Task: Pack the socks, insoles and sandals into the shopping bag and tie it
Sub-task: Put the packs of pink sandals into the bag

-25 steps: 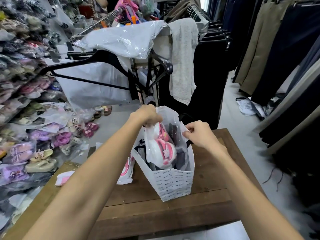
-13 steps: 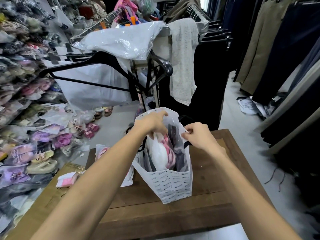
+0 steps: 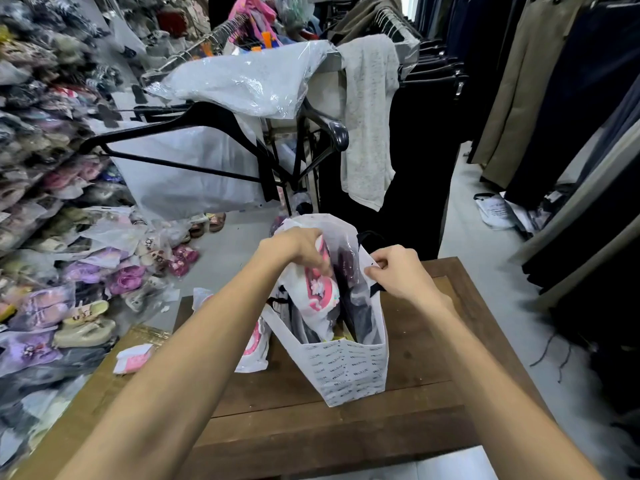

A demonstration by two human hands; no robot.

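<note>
Right hand (image 3: pixel 398 271) pinches the shopping bag (image 3: pixel 349 368) rim to keep its mouth open on the wooden table (image 3: pixel 433 393), while left hand (image 3: pixel 294 245) grips the plastic-wrapped pink sandals (image 3: pixel 317 292) half inside it beside dark packed items; another pink packet (image 3: pixel 254 344) lies just left of the bag.

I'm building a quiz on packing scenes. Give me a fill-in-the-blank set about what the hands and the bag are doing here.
1. The shopping bag stands on a wooden ____.
2. The left hand pushes a wrapped pink and white sandal into the ____.
3. The right hand pinches the bag's ____ edge.
4. A second wrapped sandal lies on the table, to the bag's ____.

Missing words: table; bag; top; left
</note>
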